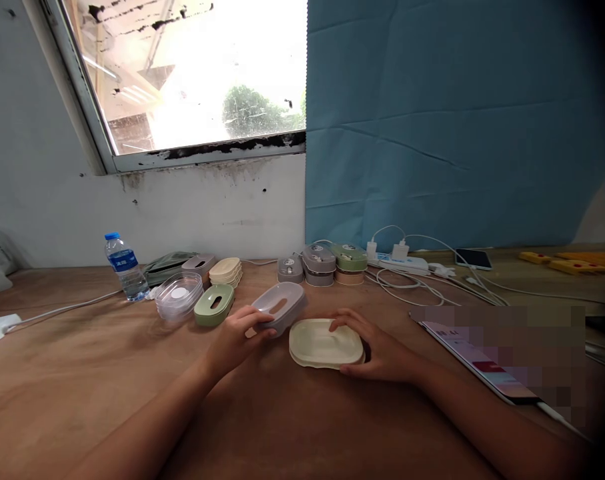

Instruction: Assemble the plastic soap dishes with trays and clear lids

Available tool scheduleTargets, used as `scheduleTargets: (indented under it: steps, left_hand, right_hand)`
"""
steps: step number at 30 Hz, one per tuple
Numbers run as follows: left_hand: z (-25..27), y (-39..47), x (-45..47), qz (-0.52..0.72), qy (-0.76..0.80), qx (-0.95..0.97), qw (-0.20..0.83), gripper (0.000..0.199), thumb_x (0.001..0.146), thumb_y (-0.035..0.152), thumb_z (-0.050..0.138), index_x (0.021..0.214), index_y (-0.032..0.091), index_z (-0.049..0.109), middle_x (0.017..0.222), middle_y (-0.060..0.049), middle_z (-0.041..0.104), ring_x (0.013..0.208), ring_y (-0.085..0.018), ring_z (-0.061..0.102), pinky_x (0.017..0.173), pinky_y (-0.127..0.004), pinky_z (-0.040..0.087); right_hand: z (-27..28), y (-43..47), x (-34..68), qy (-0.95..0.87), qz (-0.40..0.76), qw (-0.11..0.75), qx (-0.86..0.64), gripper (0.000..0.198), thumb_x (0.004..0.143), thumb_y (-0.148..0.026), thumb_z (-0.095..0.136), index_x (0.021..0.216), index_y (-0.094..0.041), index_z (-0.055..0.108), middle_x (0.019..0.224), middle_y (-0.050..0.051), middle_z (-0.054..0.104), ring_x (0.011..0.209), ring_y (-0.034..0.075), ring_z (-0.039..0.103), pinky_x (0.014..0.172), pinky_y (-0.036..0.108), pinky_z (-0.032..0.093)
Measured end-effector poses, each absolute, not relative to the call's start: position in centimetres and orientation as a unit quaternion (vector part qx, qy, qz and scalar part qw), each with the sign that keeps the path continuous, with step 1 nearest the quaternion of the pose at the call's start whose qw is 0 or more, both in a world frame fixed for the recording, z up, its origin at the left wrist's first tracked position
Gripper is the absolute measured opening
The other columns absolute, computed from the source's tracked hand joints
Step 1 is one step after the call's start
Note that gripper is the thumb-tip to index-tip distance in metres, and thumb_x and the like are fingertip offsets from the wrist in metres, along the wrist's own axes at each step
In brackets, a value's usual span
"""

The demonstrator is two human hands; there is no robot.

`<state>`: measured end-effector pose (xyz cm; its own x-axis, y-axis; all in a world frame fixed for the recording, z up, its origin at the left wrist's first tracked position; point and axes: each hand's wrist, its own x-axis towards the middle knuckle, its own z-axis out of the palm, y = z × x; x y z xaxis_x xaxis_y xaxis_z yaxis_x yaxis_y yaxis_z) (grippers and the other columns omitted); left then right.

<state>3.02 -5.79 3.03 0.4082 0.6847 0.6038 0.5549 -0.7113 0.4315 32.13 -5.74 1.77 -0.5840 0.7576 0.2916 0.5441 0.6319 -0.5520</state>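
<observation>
My left hand [240, 337] pinches the near edge of a grey oval plastic cover [288, 300] with a slot in its middle; the cover is tilted. Just right of it, a cream oval plastic dish [322, 343] rests on the table with its shallow hollow facing up. My right hand [375, 347] grips the dish's right end, thumb at the near side and fingers over the far rim. Left of the grey cover lies a green oval cover [214, 305] with a similar slot. Behind it is a stack of cream oval pieces [225, 271].
Clear plastic containers [178, 293] and a water bottle [126, 267] stand at the left. Grey boxes [318, 263] and a green-topped box [350, 257] sit at the back. A power strip [400, 262] trails cables; a tablet [477, 353] lies right, near my forearm.
</observation>
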Motion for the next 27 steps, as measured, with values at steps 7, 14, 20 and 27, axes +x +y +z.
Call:
scheduleTargets:
  steps: [7,14,20,27]
  left_hand:
    - [2.5,-0.9,2.7,0.324,0.454,0.830,-0.015,0.017,0.079,0.027,0.051,0.090,0.018,0.061,0.090,-0.005,0.061,0.086,-0.017,0.056,0.077,-0.027,0.043]
    - [2.1,7.0,3.2,0.250,0.536,0.805,-0.051,0.012,0.075,0.023,0.053,0.080,0.016,0.061,0.082,-0.005,0.062,0.082,-0.018,0.055,0.074,-0.027,0.041]
    - [0.8,10.6,3.6,0.222,0.571,0.789,-0.054,0.012,0.074,0.021,0.054,0.081,0.015,0.061,0.086,-0.006,0.062,0.084,-0.018,0.055,0.073,-0.025,0.039]
    - [0.2,11.6,3.3,0.200,0.602,0.770,-0.063,0.016,0.074,0.023,0.054,0.086,0.014,0.059,0.091,-0.007,0.063,0.085,-0.017,0.056,0.071,-0.024,0.038]
  right_hand:
    - [1.8,-5.9,31.5,-0.875,0.175,0.244,-0.381,0.042,0.059,-0.039,0.069,0.093,-0.021,0.052,0.107,0.007,0.051,0.099,0.024,0.049,0.086,0.035,0.039]
    - [1.6,-6.1,31.2,-0.877,0.159,0.234,-0.388,0.029,0.060,-0.037,0.069,0.070,-0.020,0.049,0.094,0.003,0.053,0.086,0.019,0.052,0.077,0.030,0.042]
    - [1.4,-6.1,31.2,-0.878,0.154,0.233,-0.389,0.030,0.059,-0.038,0.070,0.063,-0.019,0.048,0.096,0.003,0.053,0.088,0.019,0.053,0.077,0.029,0.042]
    - [1.2,-6.1,31.2,-0.878,0.151,0.227,-0.393,0.031,0.058,-0.041,0.071,0.063,-0.019,0.050,0.094,0.003,0.054,0.086,0.018,0.053,0.077,0.029,0.042]
